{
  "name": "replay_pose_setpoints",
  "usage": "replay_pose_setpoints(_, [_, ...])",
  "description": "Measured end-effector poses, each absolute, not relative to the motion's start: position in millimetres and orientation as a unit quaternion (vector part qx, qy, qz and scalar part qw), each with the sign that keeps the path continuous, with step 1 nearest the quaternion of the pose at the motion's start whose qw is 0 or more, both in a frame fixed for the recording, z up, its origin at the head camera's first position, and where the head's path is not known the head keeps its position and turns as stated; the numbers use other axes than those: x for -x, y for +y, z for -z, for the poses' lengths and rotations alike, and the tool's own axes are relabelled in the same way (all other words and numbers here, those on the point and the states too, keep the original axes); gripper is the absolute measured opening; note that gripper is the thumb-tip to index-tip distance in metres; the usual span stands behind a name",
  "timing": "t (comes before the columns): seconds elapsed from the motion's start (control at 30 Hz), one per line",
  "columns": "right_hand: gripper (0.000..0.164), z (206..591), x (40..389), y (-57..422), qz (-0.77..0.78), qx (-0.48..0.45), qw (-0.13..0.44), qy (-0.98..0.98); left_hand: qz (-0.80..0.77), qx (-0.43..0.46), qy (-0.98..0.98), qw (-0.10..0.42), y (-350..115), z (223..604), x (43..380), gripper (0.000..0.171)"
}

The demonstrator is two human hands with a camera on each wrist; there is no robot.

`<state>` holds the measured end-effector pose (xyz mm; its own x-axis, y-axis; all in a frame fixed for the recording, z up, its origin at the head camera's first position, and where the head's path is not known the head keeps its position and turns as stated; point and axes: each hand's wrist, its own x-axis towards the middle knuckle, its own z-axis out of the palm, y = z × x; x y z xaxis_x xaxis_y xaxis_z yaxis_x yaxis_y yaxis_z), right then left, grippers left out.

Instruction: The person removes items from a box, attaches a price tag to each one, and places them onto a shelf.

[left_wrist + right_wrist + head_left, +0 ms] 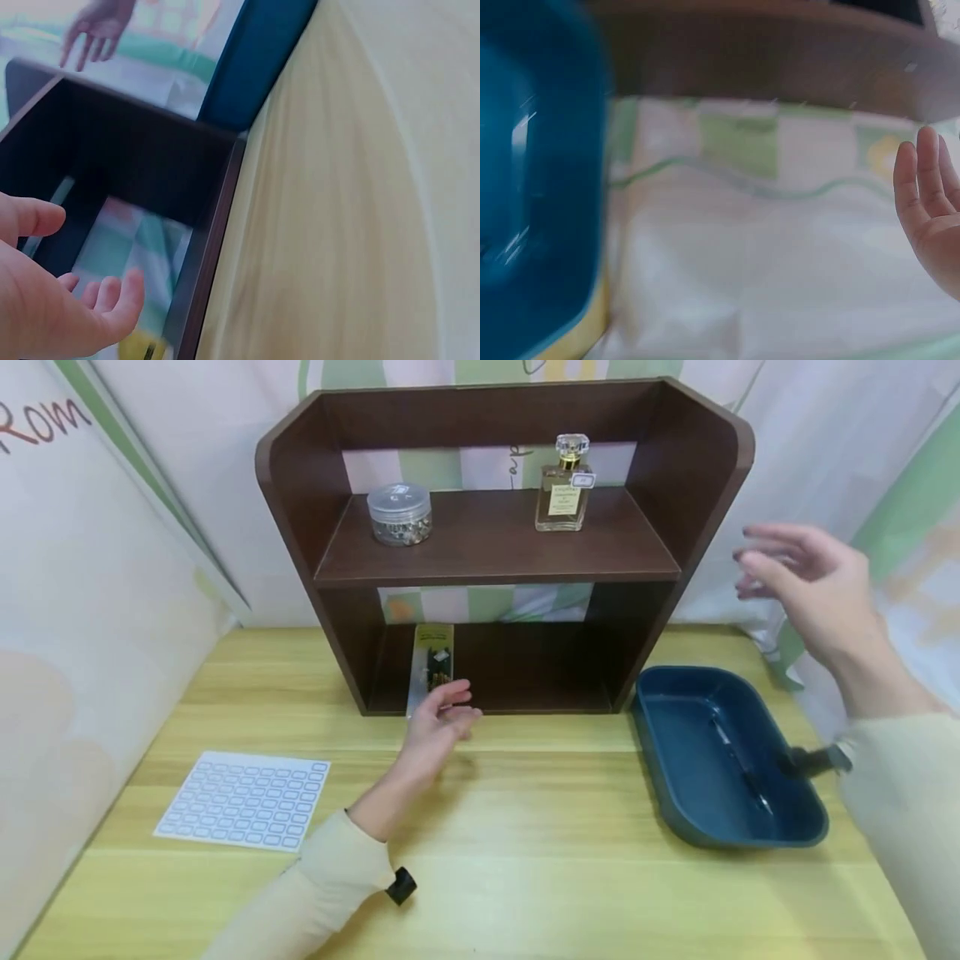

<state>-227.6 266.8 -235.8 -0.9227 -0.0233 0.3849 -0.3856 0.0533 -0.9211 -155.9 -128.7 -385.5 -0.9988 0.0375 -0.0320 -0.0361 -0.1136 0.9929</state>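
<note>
My left hand (437,731) is at the front of the lower shelf, fingers loosely bent and holding nothing. Just behind it a flat clear package (432,647) with a yellow-green top and dark contents leans inside the shelf unit (495,564); whether the hand touches it I cannot tell. Raised in the air right of the unit, my right hand (817,581) has relaxed fingers and is empty. On the upper shelf sit a clear lidded jar (401,516) at left and a perfume bottle (564,497) at right, which bears a small white label.
A dark blue bin (693,793) stands right of the unit, with a slim dark pen-like item (738,764) inside. On the left of the wooden table (510,877) lies a sheet of blue-bordered labels (247,797). Patterned curtains hang behind and at the sides.
</note>
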Motion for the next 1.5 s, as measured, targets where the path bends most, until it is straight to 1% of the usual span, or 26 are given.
replay_pose_setpoints(0.1, [0.042,260,213,293,-0.573,-0.126,0.132,-0.799,-0.761,-0.002,0.646,0.061,-114,386,155,0.051])
replay_pose_setpoints(0.2, [0.044,285,201,316,-0.467,-0.130,0.125,-0.866,-0.774,0.000,0.625,0.097,-100,387,156,0.050])
replay_pose_setpoints(0.27, [0.041,301,194,329,-0.412,-0.129,0.110,-0.895,-0.781,0.002,0.613,0.119,-89,387,156,0.048])
replay_pose_setpoints(0.37, [0.036,320,183,347,-0.368,-0.100,0.080,-0.921,-0.785,0.001,0.601,0.151,-71,386,156,0.045])
replay_pose_setpoints(0.53, [0.027,343,171,373,-0.376,-0.059,0.034,-0.924,-0.780,-0.019,0.596,0.189,-39,387,156,0.044])
replay_pose_setpoints(0.7, [0.027,361,165,388,-0.383,-0.066,-0.021,-0.921,-0.796,-0.034,0.566,0.210,-4,384,153,0.038])
replay_pose_setpoints(0.8, [0.028,369,162,389,-0.405,-0.070,-0.040,-0.911,-0.811,-0.038,0.538,0.227,16,383,152,0.035])
replay_pose_setpoints(0.87, [0.030,371,161,388,-0.421,-0.068,-0.048,-0.903,-0.817,-0.038,0.523,0.239,29,381,151,0.034])
replay_pose_setpoints(1.0, [0.029,373,161,385,-0.416,-0.054,-0.055,-0.906,-0.814,-0.045,0.518,0.258,52,378,152,0.032])
replay_pose_setpoints(1.1, [0.029,373,161,384,-0.423,-0.037,-0.061,-0.903,-0.800,-0.044,0.538,0.260,69,374,153,0.032])
replay_pose_setpoints(1.3, [0.036,374,163,389,-0.453,-0.023,-0.079,-0.888,-0.770,-0.030,0.580,0.266,101,366,156,0.032])
replay_pose_setpoints(1.5, [0.032,374,167,390,-0.455,-0.018,-0.094,-0.885,-0.741,0.008,0.609,0.284,129,366,158,0.026])
